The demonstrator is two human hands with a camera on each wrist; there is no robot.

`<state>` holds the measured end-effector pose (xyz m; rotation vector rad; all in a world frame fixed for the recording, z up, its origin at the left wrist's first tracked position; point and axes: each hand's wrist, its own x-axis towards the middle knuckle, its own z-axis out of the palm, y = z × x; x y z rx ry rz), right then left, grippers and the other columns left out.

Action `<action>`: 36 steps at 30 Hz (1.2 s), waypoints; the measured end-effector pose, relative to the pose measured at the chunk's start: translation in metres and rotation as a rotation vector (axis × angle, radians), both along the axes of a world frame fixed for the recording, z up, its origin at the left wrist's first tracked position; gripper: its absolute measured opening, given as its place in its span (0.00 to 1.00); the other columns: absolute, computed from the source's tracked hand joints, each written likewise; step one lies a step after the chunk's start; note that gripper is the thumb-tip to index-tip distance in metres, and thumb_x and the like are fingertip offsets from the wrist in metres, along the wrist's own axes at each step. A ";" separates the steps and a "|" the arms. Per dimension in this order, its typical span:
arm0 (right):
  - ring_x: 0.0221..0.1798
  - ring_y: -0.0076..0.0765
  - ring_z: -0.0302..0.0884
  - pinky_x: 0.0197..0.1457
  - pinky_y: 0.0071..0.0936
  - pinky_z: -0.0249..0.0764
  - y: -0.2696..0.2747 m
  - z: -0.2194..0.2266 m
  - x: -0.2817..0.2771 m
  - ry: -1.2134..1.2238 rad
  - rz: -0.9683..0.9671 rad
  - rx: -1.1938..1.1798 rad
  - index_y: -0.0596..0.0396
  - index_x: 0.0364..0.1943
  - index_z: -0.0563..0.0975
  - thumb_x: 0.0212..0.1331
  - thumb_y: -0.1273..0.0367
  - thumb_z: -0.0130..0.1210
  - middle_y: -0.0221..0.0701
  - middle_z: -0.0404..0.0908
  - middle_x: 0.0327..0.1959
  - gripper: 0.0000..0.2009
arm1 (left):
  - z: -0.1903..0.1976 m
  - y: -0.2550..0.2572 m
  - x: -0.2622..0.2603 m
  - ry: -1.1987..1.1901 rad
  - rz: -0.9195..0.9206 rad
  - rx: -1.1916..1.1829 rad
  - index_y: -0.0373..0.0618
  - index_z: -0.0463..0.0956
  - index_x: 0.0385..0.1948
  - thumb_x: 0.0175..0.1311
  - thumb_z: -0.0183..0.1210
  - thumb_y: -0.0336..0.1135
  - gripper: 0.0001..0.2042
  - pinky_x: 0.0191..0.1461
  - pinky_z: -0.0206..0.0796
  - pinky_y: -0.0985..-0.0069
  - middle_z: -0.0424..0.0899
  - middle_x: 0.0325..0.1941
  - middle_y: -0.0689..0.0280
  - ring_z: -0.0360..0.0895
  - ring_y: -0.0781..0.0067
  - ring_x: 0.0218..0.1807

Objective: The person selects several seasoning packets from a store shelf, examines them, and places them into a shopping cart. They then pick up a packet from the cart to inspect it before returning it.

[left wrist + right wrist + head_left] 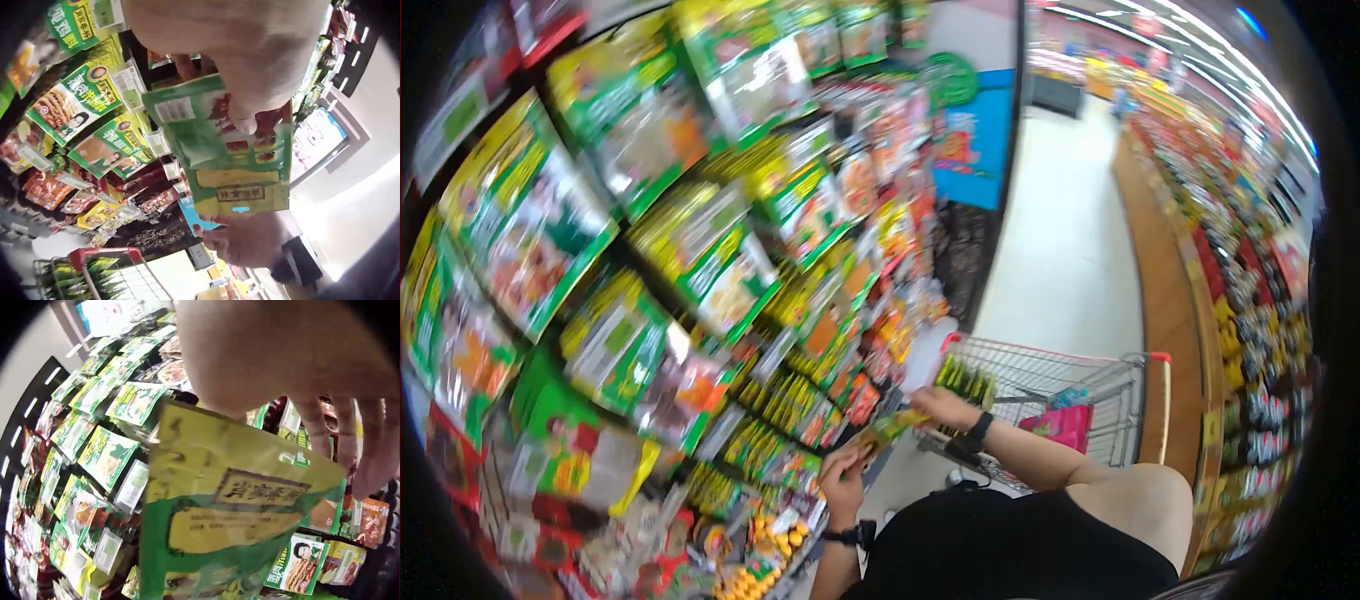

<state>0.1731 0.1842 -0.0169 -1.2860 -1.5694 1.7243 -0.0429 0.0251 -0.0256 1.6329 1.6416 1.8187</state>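
Observation:
A flat green-and-yellow seasoning packet is held between my two hands in front of my body. My left hand grips its green end, with the thumb across the printed face in the left wrist view. My right hand pinches the yellow end by its edge, close to the hang hole. The right wrist view shows this packet large, with a dark-framed label on its yellow band. Parts of both hands' fingers are hidden behind it.
Shelves of hanging seasoning packets rise along my left. A shopping cart stands ahead to the right, with green packets and a pink package in it. Beyond runs a pale aisle floor, bordered by a wooden-sided display.

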 end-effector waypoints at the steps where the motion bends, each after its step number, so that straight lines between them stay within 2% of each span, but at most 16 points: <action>1: 0.28 0.31 0.81 0.29 0.26 0.77 0.001 -0.010 0.001 -0.080 0.020 -0.001 0.62 0.45 0.77 0.64 0.43 0.47 0.36 0.82 0.33 0.30 | 0.005 -0.002 0.000 0.088 -0.001 -0.002 0.38 0.80 0.29 0.49 0.66 0.19 0.07 0.47 0.71 0.67 0.84 0.37 0.57 0.81 0.57 0.41; 4: 0.35 0.32 0.82 0.32 0.24 0.78 -0.014 0.001 0.005 -0.046 0.090 -0.221 0.56 0.56 0.73 0.58 0.42 0.54 0.36 0.82 0.44 0.33 | 0.012 -0.008 0.003 0.218 0.011 0.007 0.43 0.82 0.28 0.47 0.67 0.21 0.07 0.49 0.68 0.61 0.81 0.36 0.60 0.77 0.55 0.41; 7: 0.40 0.26 0.81 0.42 0.23 0.79 -0.023 0.012 0.011 0.232 0.207 -0.651 0.50 0.55 0.74 0.62 0.54 0.59 0.27 0.82 0.46 0.22 | -0.004 -0.019 -0.004 0.307 0.091 -0.104 0.43 0.85 0.32 0.48 0.66 0.23 0.09 0.51 0.64 0.60 0.74 0.45 0.56 0.71 0.53 0.48; 11: 0.49 0.26 0.80 0.47 0.24 0.77 -0.030 -0.006 0.008 0.552 0.198 -0.544 0.58 0.57 0.71 0.66 0.65 0.52 0.33 0.80 0.51 0.18 | 0.005 -0.022 -0.005 0.319 0.022 -0.231 0.43 0.85 0.37 0.47 0.68 0.25 0.13 0.54 0.60 0.60 0.67 0.55 0.53 0.64 0.52 0.55; 15: 0.41 0.25 0.79 0.43 0.26 0.74 -0.038 0.029 0.005 0.432 0.035 -0.355 0.61 0.51 0.74 0.63 0.66 0.55 0.29 0.82 0.43 0.16 | 0.019 -0.022 0.003 0.174 -0.300 -0.381 0.46 0.81 0.49 0.42 0.73 0.32 0.25 0.58 0.61 0.61 0.64 0.60 0.53 0.60 0.51 0.59; 16: 0.39 0.25 0.78 0.42 0.28 0.73 -0.039 0.035 0.006 0.305 0.112 -0.184 0.61 0.48 0.75 0.63 0.66 0.55 0.29 0.82 0.40 0.14 | 0.019 -0.022 0.003 0.123 -0.399 -0.419 0.47 0.80 0.51 0.42 0.74 0.32 0.28 0.58 0.62 0.62 0.63 0.60 0.53 0.60 0.51 0.59; 17: 0.38 0.25 0.77 0.40 0.29 0.72 -0.038 0.040 0.008 0.170 0.189 -0.014 0.62 0.45 0.76 0.62 0.66 0.55 0.30 0.82 0.38 0.13 | 0.011 -0.022 -0.001 0.164 -0.534 -0.433 0.48 0.75 0.58 0.52 0.70 0.42 0.29 0.58 0.65 0.65 0.69 0.58 0.49 0.67 0.49 0.55; 20: 0.34 0.35 0.77 0.38 0.35 0.70 -0.046 0.062 0.002 -0.117 0.374 0.382 0.63 0.32 0.76 0.60 0.66 0.56 0.39 0.81 0.30 0.11 | -0.113 -0.007 -0.036 -0.114 -0.921 -0.691 0.47 0.73 0.60 0.60 0.58 0.59 0.32 0.53 0.69 0.67 0.76 0.53 0.45 0.75 0.45 0.48; 21: 0.34 0.38 0.76 0.38 0.35 0.70 -0.051 0.064 -0.004 -0.175 0.438 0.496 0.64 0.31 0.76 0.61 0.67 0.55 0.42 0.81 0.30 0.11 | -0.139 -0.006 -0.041 -0.236 -0.889 -1.002 0.44 0.69 0.62 0.61 0.45 0.71 0.39 0.52 0.71 0.65 0.81 0.49 0.46 0.79 0.44 0.45; 22: 0.33 0.42 0.76 0.38 0.36 0.70 -0.056 0.066 -0.010 -0.231 0.500 0.609 0.64 0.30 0.76 0.61 0.67 0.55 0.44 0.80 0.30 0.11 | -0.120 -0.010 -0.039 -0.620 -1.010 -0.888 0.43 0.68 0.62 0.62 0.44 0.70 0.39 0.52 0.71 0.64 0.80 0.51 0.47 0.79 0.47 0.47; 24: 0.35 0.52 0.75 0.40 0.39 0.71 -0.066 0.070 -0.027 0.019 0.635 0.691 0.63 0.35 0.78 0.61 0.69 0.54 0.46 0.79 0.31 0.08 | -0.071 -0.023 -0.038 -1.378 -1.184 -0.581 0.42 0.66 0.62 0.65 0.41 0.68 0.38 0.52 0.72 0.62 0.79 0.54 0.50 0.78 0.52 0.51; 25: 0.36 0.58 0.74 0.41 0.41 0.71 -0.070 0.073 -0.035 0.146 0.699 0.727 0.62 0.37 0.79 0.62 0.70 0.53 0.47 0.79 0.32 0.08 | -0.062 -0.026 -0.047 -1.456 -1.100 -0.515 0.41 0.66 0.62 0.65 0.43 0.66 0.37 0.52 0.72 0.62 0.78 0.54 0.50 0.78 0.53 0.51; 28: 0.42 0.51 0.76 0.48 0.42 0.70 -0.077 0.084 -0.049 0.160 0.736 0.877 0.60 0.36 0.80 0.59 0.73 0.52 0.41 0.80 0.34 0.07 | -0.050 -0.037 -0.084 -1.236 -0.675 -0.473 0.41 0.66 0.62 0.65 0.46 0.60 0.33 0.54 0.72 0.61 0.77 0.55 0.51 0.77 0.54 0.53; 30: 0.57 0.47 0.70 0.58 0.42 0.65 -0.078 0.090 -0.050 -0.007 0.730 0.967 0.57 0.38 0.83 0.54 0.75 0.54 0.39 0.77 0.48 0.09 | -0.044 -0.043 -0.096 -1.109 -0.522 -0.490 0.40 0.66 0.62 0.65 0.49 0.56 0.31 0.54 0.71 0.61 0.77 0.56 0.52 0.76 0.55 0.54; 32: 0.64 0.47 0.64 0.62 0.43 0.62 -0.078 0.094 -0.049 -0.090 0.660 1.149 0.56 0.38 0.83 0.52 0.76 0.54 0.40 0.71 0.57 0.10 | -0.044 -0.046 -0.097 -1.037 -0.457 -0.507 0.40 0.65 0.62 0.65 0.51 0.52 0.29 0.55 0.71 0.61 0.76 0.56 0.52 0.76 0.56 0.55; 36: 0.69 0.49 0.56 0.69 0.43 0.58 -0.070 0.082 -0.043 -0.029 0.467 0.961 0.53 0.54 0.76 0.53 0.76 0.54 0.43 0.61 0.65 0.21 | -0.061 -0.046 -0.083 -0.965 -0.435 -0.530 0.39 0.65 0.61 0.64 0.56 0.43 0.26 0.57 0.70 0.60 0.75 0.57 0.53 0.75 0.58 0.56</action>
